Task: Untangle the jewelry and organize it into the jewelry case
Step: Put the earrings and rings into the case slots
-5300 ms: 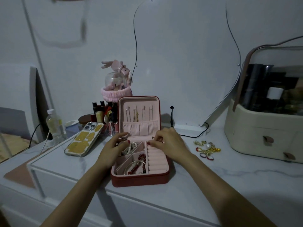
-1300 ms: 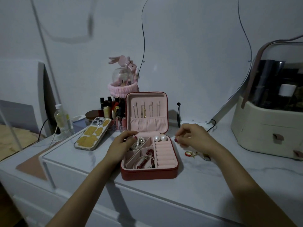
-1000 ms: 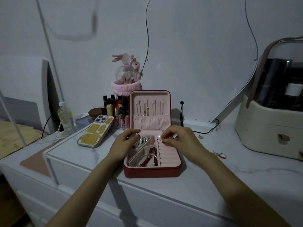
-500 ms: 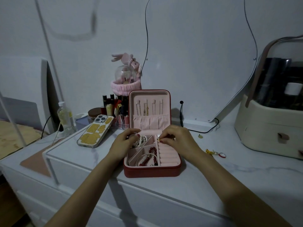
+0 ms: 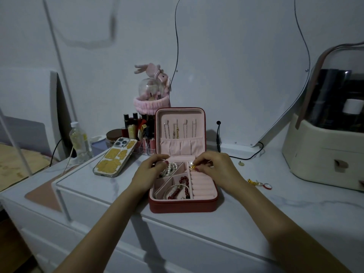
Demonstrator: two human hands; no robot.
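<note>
Your jewelry case (image 5: 183,205) sat open on the white dresser top (image 5: 197,229), lid upright at the far side, tray toward you, its ring rolls (image 5: 201,186) forming a column that ran away from you along the tray's right side. Your left hand (image 5: 149,172) rested on the tray's far-left edge, fingers curled loosely beside the pearl strand (image 5: 170,168); whether it gripped anything could not be told. Your right hand (image 5: 214,166) pinched a small gold piece (image 5: 194,166) at the far end of the ring rolls, next to a pearl (image 5: 190,164). That hand was the nearer to the leftovers: a gold-and-red cluster (image 5: 259,183) lay on the top well to its right, and 1 small round piece (image 5: 241,163) farther back. I judged that a rightward reach would collect them. No readable writing or brand showed, not even on the phone (image 5: 115,158).
</note>
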